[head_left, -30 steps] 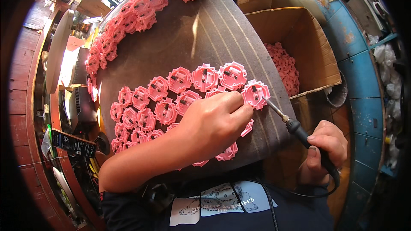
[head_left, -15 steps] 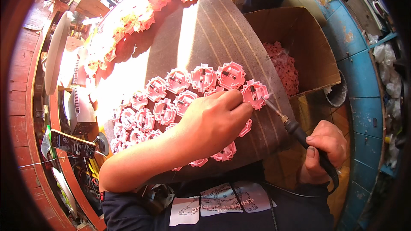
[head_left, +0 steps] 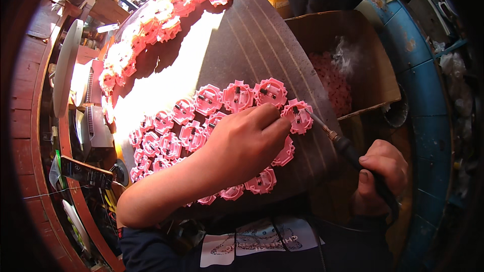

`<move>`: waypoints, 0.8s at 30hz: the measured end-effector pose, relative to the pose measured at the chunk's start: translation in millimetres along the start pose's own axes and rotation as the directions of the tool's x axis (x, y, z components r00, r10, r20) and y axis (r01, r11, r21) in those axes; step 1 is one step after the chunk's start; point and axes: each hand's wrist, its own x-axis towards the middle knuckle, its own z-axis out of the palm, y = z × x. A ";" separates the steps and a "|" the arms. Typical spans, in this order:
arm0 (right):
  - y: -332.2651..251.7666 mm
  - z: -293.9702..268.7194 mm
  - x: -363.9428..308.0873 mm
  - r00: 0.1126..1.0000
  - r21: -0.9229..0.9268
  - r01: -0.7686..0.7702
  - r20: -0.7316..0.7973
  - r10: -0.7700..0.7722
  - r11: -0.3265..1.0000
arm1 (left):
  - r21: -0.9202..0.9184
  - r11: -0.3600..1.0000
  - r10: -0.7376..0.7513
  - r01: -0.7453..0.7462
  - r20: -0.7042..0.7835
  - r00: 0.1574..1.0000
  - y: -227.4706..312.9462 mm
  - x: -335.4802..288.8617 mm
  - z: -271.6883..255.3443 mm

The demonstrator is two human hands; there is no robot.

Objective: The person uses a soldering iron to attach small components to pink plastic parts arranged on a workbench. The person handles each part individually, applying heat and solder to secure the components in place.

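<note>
My right hand is wrapped round the dark handle of a soldering iron. The iron's metal tip touches, or nearly touches, the right side of a pink plastic part with small black pieces across its middle. At that part's left edge is my left hand, its fingers pinched together; whatever they hold is hidden under the knuckles. Several similar round pink parts lie in rows on the dark table, beyond and to the left of my left hand, and some are partly covered by my forearm.
A cardboard box holding many pink pieces stands beyond the table's right edge, with a whitish smoke-like wisp over it. More pink parts form a sunlit band at the far left. A phone and shelving flank the left side.
My left hand has shifted slightly left and toward me. The iron's tip has moved a little left and up on the pink part. The whitish wisp over the box looks larger.
</note>
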 end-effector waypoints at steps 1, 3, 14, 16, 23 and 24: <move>1.0 0.4 0.2 1.000 0.013 -0.008 0.004 0.008 1.000 | 0.010 1.000 -0.011 0.011 0.027 1.000 -0.5 -0.6 -0.5; 2.0 0.8 1.1 1.000 0.017 -0.006 0.009 0.006 1.000 | 0.031 0.999 -0.034 0.032 0.080 0.996 -1.1 -2.5 -2.9; 4.9 1.4 6.5 0.999 0.010 0.019 0.043 -0.019 1.000 | 0.038 0.999 -0.008 0.006 0.050 0.999 -1.8 2.8 1.3; 5.3 1.9 8.4 0.998 0.009 0.032 0.045 -0.032 0.999 | 0.049 0.999 -0.014 0.011 0.065 0.998 -2.8 2.8 0.4; 5.8 3.4 7.0 1.000 0.014 0.023 0.018 -0.023 1.000 | 0.029 0.999 -0.023 0.021 0.059 0.998 -1.2 4.1 -0.8; 5.5 4.0 6.8 1.000 0.014 0.022 0.010 -0.023 1.000 | 0.025 0.999 -0.024 0.023 0.058 0.998 -1.3 4.5 -1.1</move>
